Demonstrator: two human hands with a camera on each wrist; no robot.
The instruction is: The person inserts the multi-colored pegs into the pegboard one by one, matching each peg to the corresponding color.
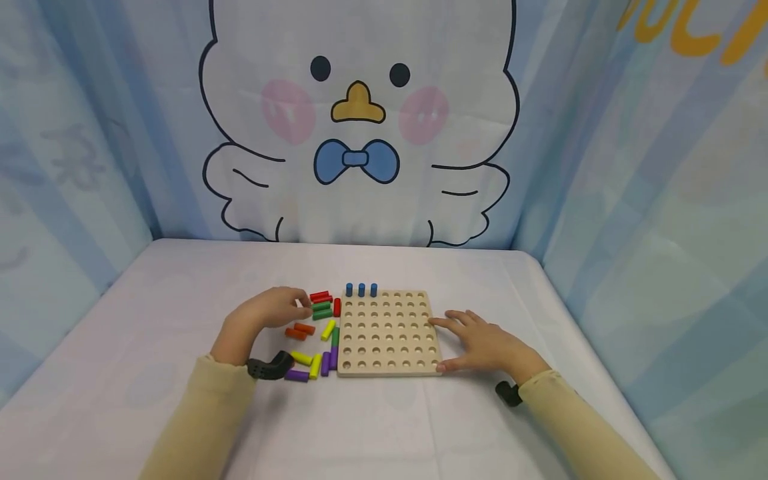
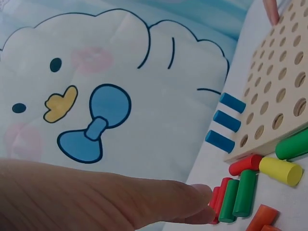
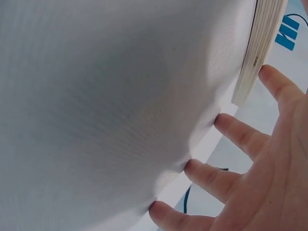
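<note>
Near the centre of the table lies a square wooden pegboard [image 1: 427, 333] with rows of round holes. Three blue pegs [image 1: 361, 290] stand upright in its far row, at the left end. My left hand [image 1: 271, 309] is left of the board, fingers loosely bent, thumb apart from them in the head view. Its fingertips [image 2: 202, 204] overlap two red pegs [image 2: 222, 195] in the left wrist view, with two green pegs [image 2: 245, 192] beside them. My right hand [image 1: 483, 341] rests spread at the board's right side, index fingertip on its edge, thumb at the near right corner.
Left of the board lie orange pegs [image 1: 304, 328], yellow pegs [image 1: 315, 367], purple pegs [image 1: 297, 376], another red peg [image 1: 337, 307] and another green peg [image 1: 335, 335]. The white-covered table [image 1: 372, 433] meets a printed cloth backdrop [image 1: 360, 207] behind and at the sides.
</note>
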